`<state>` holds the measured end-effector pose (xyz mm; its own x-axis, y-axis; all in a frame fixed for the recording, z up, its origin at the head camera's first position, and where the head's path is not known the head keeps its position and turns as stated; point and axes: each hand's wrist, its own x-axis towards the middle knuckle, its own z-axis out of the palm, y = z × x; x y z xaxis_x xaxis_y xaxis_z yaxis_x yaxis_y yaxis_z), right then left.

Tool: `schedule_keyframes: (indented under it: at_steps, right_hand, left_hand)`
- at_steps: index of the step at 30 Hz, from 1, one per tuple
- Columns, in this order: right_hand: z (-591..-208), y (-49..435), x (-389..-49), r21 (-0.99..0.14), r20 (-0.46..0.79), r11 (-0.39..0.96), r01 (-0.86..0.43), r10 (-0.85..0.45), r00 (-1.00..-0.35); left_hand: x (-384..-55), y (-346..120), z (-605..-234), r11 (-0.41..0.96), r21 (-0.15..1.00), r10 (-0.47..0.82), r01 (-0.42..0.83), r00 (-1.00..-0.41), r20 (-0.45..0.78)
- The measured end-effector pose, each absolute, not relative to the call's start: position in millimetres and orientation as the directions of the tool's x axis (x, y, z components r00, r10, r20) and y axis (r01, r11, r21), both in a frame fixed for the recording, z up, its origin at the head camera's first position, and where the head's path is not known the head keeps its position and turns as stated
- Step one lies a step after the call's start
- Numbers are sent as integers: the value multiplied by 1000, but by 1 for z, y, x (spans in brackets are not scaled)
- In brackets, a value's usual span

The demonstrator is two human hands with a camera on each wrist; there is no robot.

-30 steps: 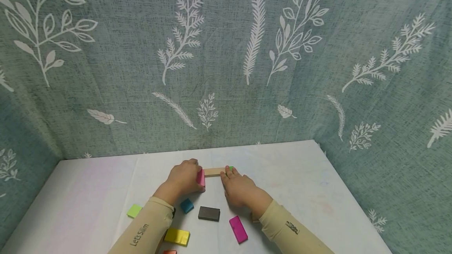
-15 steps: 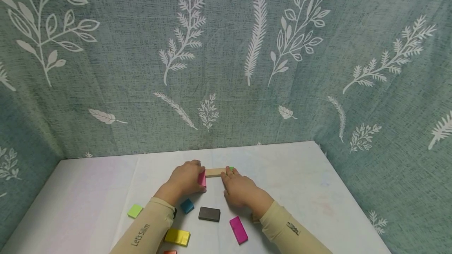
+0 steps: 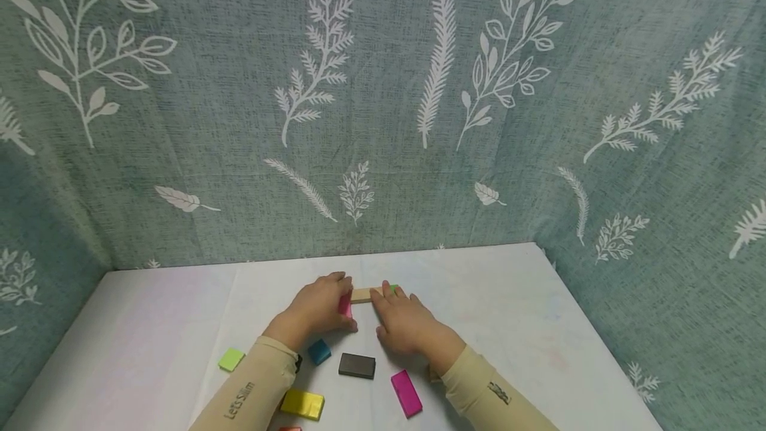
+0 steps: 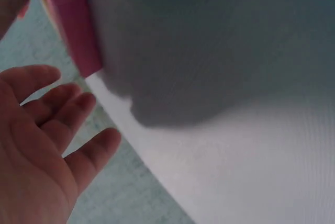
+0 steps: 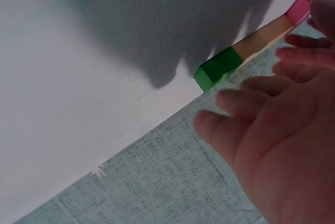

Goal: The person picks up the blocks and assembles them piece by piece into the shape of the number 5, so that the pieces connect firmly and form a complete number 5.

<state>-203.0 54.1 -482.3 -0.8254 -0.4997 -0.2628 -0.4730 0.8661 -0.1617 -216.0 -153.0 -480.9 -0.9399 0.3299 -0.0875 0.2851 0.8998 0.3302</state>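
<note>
A pink block (image 3: 345, 304), a plain wooden length (image 3: 362, 295) and a green block (image 3: 393, 288) stand joined in a row toward the back of the table. Around the pink block is my left hand (image 3: 314, 306), thumb in front and fingers behind. In the left wrist view its fingers are spread, with a gap between them and the pink block (image 4: 78, 30). My right hand (image 3: 407, 324) lies palm down at the other end, straight fingers partly covering the wood and the green block. A seam shows in the wooden length (image 5: 261, 38) in the right wrist view.
Nearer the person lie a blue block (image 3: 319, 352), a dark brown block (image 3: 357, 366), a magenta block (image 3: 407, 394), a yellow block (image 3: 303, 405), a lime block (image 3: 231, 359) and an orange-red block (image 3: 290, 428). A patterned curtain (image 3: 383, 218) stands behind.
My left hand's fingers and thumb have loosened from the pink block and shifted slightly right. My right fingers have slid a little left along the row. The head view has tilted slightly.
</note>
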Motion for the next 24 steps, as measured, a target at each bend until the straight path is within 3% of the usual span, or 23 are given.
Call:
schedule_keyframes:
  at_steps: [6,14,19,24]
  right_hand:
    - [-467,58,-195,-184,-264,850,-493,-526,-808]
    - [-438,98,-151,-325,-290,813,-484,-573,-767]
    - [-428,123,-122,-356,-430,865,-354,-488,-760]
    - [-430,133,-107,-322,-471,896,-305,-432,-770]
  left_hand:
    - [-196,-179,-464,896,359,293,260,-955,-38]
    - [-117,-246,-440,924,317,229,212,-973,-15]
    - [-74,-275,-449,940,317,180,123,-971,-157]
    - [-54,-280,-460,955,294,135,43,-944,-301]
